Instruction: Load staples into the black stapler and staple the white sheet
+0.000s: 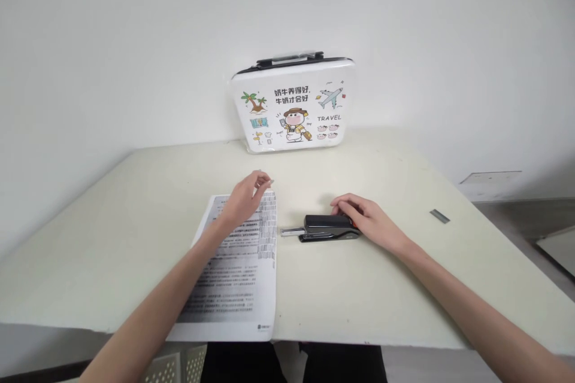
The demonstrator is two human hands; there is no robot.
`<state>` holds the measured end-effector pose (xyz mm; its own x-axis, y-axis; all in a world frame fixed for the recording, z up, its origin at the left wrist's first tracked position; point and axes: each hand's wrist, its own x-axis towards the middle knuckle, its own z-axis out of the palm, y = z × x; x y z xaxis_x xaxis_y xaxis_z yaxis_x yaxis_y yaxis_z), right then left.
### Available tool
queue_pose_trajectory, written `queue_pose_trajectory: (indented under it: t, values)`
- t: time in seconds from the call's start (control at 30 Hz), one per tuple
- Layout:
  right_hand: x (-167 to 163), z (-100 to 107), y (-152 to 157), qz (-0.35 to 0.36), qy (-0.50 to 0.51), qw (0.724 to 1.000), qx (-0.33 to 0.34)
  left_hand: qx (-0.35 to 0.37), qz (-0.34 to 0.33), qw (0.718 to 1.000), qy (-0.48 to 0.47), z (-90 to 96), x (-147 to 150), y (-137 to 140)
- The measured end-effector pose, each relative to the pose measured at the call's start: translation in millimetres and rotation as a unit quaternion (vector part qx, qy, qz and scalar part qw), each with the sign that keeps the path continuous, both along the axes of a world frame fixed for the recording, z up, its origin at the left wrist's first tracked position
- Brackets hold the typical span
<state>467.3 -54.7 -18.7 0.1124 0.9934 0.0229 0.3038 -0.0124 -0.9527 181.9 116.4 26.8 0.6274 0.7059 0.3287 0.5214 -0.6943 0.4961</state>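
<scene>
My left hand [248,194] is closed in a pinch above the top edge of the printed papers [224,305]. From its fingertips pokes a small grey metallic piece [272,182], which looks like a short strip of staples; most of it is hidden. A black stapler [327,227] lies on the table to the right of the papers, its metal staple tray [293,231] sticking out on the left toward them. Around the stapler's right end my right hand [363,215] is closed, hiding that end in part.
Against the wall at the back of the pale table [336,293] leans a white carrying case [296,102] with cartoon prints and a black handle. A short grey strip, apparently staples [439,216], lies near the table's right edge. The person's legs are below the front edge.
</scene>
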Motion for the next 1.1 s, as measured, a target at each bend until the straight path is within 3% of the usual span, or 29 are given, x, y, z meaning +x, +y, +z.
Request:
queue_pose_trajectory:
  t: [0.1, 0.3, 0.47, 0.63, 0.87, 1.1]
  values:
    - [-1, 4, -1, -0.005, 0.008, 1.0, -0.001, -0.066, -0.025, 0.995, -0.066, 0.3, 3, -25]
    - [-5, 12, -2, -0.02, 0.032, 0.999, -0.008, -0.167, -0.041, 0.982, -0.077, 1.7, 1, -43]
    - [-1, 11, -1, -0.049, 0.072, 0.996, -0.014, -0.148, -0.087, 0.983, -0.068, 3.0, -3, -48]
    - [2, 9, 5, -0.087, 0.053, 0.995, -0.009, -0.125, -0.05, 0.991, 0.0, -3.1, -6, -58]
    - [2, 9, 7, -0.091, 0.027, 0.996, -0.006, -0.035, -0.129, 0.99, 0.054, -4.3, -7, -70]
    - [2, 8, 7, -0.091, 0.031, 0.995, -0.019, -0.053, -0.161, 0.984, 0.053, -9.4, -7, -68]
